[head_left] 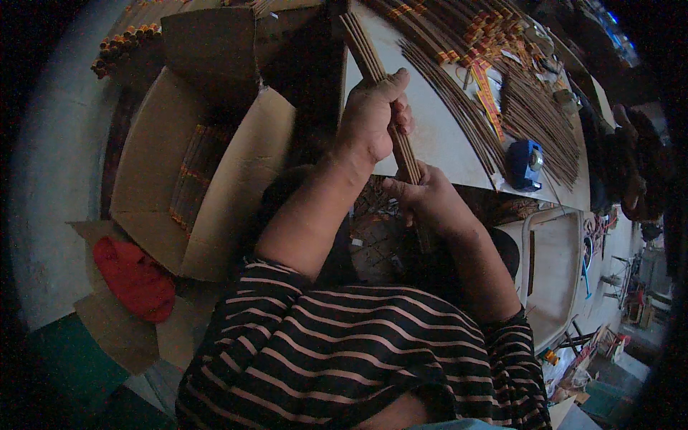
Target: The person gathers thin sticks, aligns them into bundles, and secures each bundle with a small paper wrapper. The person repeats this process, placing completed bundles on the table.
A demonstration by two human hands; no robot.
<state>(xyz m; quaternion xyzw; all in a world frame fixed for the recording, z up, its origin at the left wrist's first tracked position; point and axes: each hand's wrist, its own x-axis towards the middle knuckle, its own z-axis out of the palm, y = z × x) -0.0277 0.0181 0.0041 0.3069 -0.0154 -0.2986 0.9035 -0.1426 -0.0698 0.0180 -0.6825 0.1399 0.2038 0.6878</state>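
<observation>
Surface: a pale grey worktable (437, 136) fills the upper middle of the view, its edges bent by the lens. All positions below are given relative to this table.

On the table's far right portion, long rows of thin brown sticks (534, 115) lie side by side, some banded in red and yellow at one end. A blue tape dispenser (525, 163) sits near the table's right front corner, just beside the stick rows. A red-and-yellow paper strip (486, 86) lies among the sticks toward the far side.

Left of the table, an open cardboard box (208, 172) stands with flaps spread; brown banded bundles show inside it. Beyond the box, at the upper left, a stack of sticks is seen end-on (122, 46). Below the box, a red cloth (132, 276) lies on flattened cardboard over a grey floor. Right of the table and lower, a light-coloured plastic chair (552, 272) stands, with clutter on the floor past it; detail there is too small to tell.

Item in hand: a slim bundle of brown sticks (373, 64), long and straight, running from the table's left edge diagonally down toward the person's lap. Its lower end is lost in shadow.

Left hand (373, 118): closed around the bundle, thumb up along it, at the table's left front edge. Right hand (423, 197): closed around the same bundle lower down, just in front of the table's edge. Both forearms emerge from striped sleeves.
</observation>
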